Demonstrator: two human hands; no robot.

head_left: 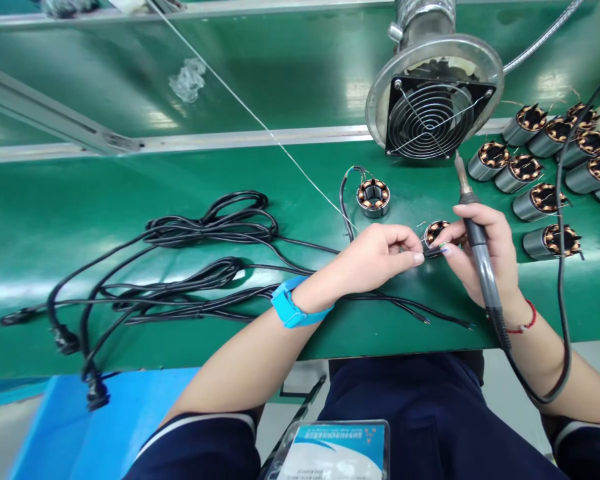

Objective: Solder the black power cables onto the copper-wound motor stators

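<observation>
My left hand point(383, 257), with a blue wrist strap point(286, 305), is closed in a pinch at a short black cable end point(434, 252). A thin pale wire point(280, 143) slants down from the upper left to this hand; whether the fingers grip it is hidden. My right hand point(495, 247) is closed around a soldering iron point(476, 233), tip up, while its thumb and forefinger touch the same cable end. Just behind the fingertips stands a motor stator point(436, 231) with copper windings, partly covered. Another stator point(373, 198), with a black cable attached, stands further back.
Coiled black power cables point(210, 230) lie on the left of the green bench point(300, 173), plugs over its front edge. A round fume extractor fan point(429, 123) hangs behind my hands. Several stators point(533, 190) stand at the right. The iron's cord point(561, 267) loops beside my right arm.
</observation>
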